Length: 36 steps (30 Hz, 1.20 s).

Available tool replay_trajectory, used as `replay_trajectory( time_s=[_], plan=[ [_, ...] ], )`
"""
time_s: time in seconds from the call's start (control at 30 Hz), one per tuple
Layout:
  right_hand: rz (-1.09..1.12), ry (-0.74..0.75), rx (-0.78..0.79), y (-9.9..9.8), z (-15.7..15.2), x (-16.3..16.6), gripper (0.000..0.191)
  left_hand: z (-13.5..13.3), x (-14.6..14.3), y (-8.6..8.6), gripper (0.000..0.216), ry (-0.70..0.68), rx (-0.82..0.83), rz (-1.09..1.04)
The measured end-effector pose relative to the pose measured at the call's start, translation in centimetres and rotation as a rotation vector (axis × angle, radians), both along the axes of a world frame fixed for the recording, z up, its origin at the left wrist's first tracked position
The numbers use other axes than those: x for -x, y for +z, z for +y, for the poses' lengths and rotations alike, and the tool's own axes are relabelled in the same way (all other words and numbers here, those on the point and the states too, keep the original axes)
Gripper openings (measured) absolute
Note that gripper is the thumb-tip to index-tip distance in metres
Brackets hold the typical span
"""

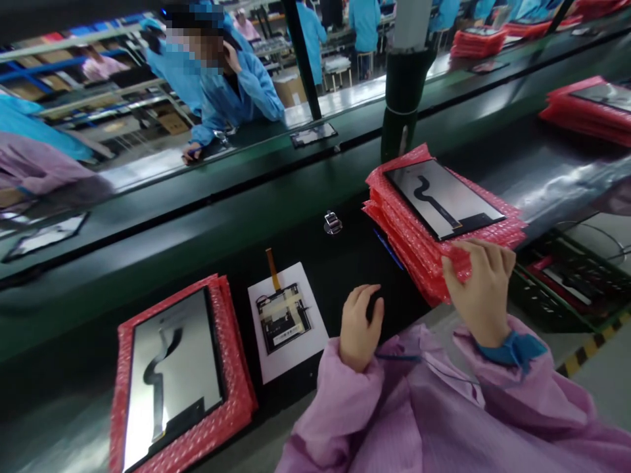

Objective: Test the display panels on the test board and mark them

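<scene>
My right hand (477, 284) grips the near edge of a stack of red bubble-wrap sleeves (419, 236), fingers curled over it. A flat display panel (444, 200) with a black flex cable lies on top of that stack. My left hand (359, 326) rests on the dark bench, fingers curled around a small dark object I cannot make out. Left of it a small circuit module (284, 316) with an orange ribbon lies on a white sheet (290, 358). Further left, another panel (172, 374) lies on a second red bubble-wrap stack (234, 368).
A green conveyor belt (197, 223) runs across beyond the bench, with a small metal clip (332, 223) at its edge. A black pole (404, 92) stands behind the right stack. A person in a blue coat (231, 85) leans on the far side. More red stacks (586, 108) lie at right.
</scene>
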State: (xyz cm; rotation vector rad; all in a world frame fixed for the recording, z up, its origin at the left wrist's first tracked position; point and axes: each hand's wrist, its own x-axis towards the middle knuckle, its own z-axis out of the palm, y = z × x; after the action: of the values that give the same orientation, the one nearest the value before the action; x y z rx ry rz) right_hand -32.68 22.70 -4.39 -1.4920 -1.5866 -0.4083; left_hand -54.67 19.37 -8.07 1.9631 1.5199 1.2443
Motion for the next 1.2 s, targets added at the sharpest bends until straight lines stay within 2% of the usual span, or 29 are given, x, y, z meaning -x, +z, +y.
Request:
replay_trajectory(
  time_s=[0.13,0.2,0.27,0.3,0.37,0.47,0.53,0.57,0.63,0.73,0.8,1.0,1.13,1.2],
  plan=[
    [-0.005,0.027,0.007,-0.5,0.7,-1.3,0.014,1.4,-3.6,2.5,0.022,-0.234,-0.001,-0.156],
    [-0.006,0.054,-0.039,-0.2,0.4,-1.1,0.01,1.6,-4.4,3.0,0.023,-0.278,-0.008,-0.136],
    [-0.006,0.111,-0.096,0.3,-0.3,-0.3,0.008,1.4,-4.1,2.7,0.023,-0.244,-0.027,-0.085],
    [0.002,0.156,-0.117,0.6,-0.7,0.2,0.009,1.1,-3.5,2.3,0.022,-0.182,-0.044,-0.054],
    [0.031,0.279,-0.131,0.9,-1.3,1.7,0.014,0.4,-1.3,1.2,0.021,0.037,-0.089,0.033],
    [0.078,0.531,-0.05,0.4,-1.3,4.4,0.018,-1.0,3.4,-0.9,0.028,0.515,-0.129,0.233],
    [0.085,0.685,0.075,-0.5,-0.7,6.5,0.017,-2.0,6.6,-2.2,0.047,0.784,-0.11,0.351],
    [0.083,0.743,0.161,-1.1,-0.3,7.7,0.017,-2.6,8.0,-2.7,0.06,0.874,-0.083,0.396],
    [0.073,0.827,0.365,-2.2,0.5,10.1,0.02,-3.5,10.2,-3.7,0.085,0.958,0.008,0.442],
    [0.026,0.892,0.65,-3.5,1.3,13.8,0.031,-4.4,11.7,-4.6,0.11,0.947,0.17,0.42],
    [-0.02,0.904,0.725,-3.9,1.9,16.1,0.039,-4.5,11.8,-4.9,0.118,0.934,0.224,0.395],
    [-0.092,0.84,0.701,-3.1,6.7,21.6,0.038,-4.1,11.3,-5.0,0.115,0.937,0.171,0.411],
    [-0.098,0.824,0.68,-2.9,10.2,24.2,0.037,-3.9,11.3,-5.1,0.108,0.94,0.161,0.446],
    [-0.092,0.831,0.674,-3.1,11.2,25.0,0.03,-3.8,11.3,-5.1,0.106,0.946,0.148,0.449]
  ],
)
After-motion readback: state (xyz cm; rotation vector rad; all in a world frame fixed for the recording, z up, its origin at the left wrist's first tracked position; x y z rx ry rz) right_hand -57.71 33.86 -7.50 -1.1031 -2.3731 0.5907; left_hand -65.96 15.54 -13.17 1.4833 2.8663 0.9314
